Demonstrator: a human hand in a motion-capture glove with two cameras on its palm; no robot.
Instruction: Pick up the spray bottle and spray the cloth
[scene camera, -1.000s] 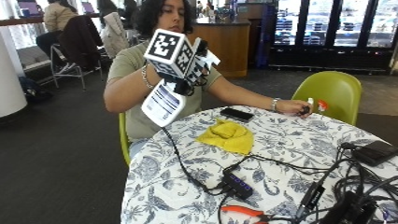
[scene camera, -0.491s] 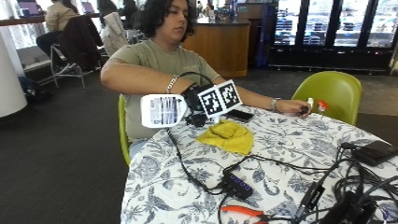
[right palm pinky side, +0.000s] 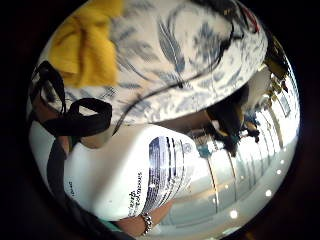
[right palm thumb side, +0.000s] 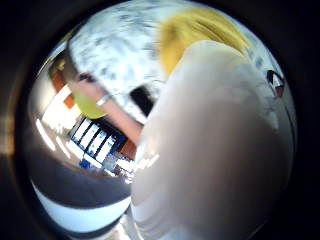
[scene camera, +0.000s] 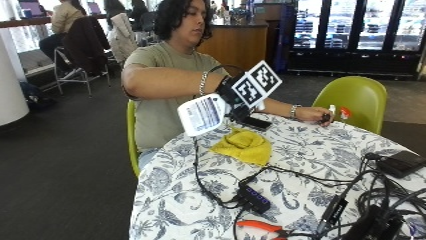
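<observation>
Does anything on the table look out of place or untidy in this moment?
The yellow cloth lies crumpled, not spread flat. The right hand holds the spray bottle tipped on its side above the table edge, beside the cloth. Nothing looks spilled or damaged.

A person sits at a round tabletop (scene camera: 200, 200) with a blue floral cover. The gloved right hand (scene camera: 229, 95) grips a white spray bottle (scene camera: 203, 114) tipped on its side in the air, just above the tabletop's near-person edge. A crumpled yellow cloth (scene camera: 245, 145) lies on the tabletop just below and beside the bottle. Beyond the cloth lies a black phone (scene camera: 256, 123). Farther beyond the cloth, the bare left hand (scene camera: 314, 115) rests on the tabletop.
</observation>
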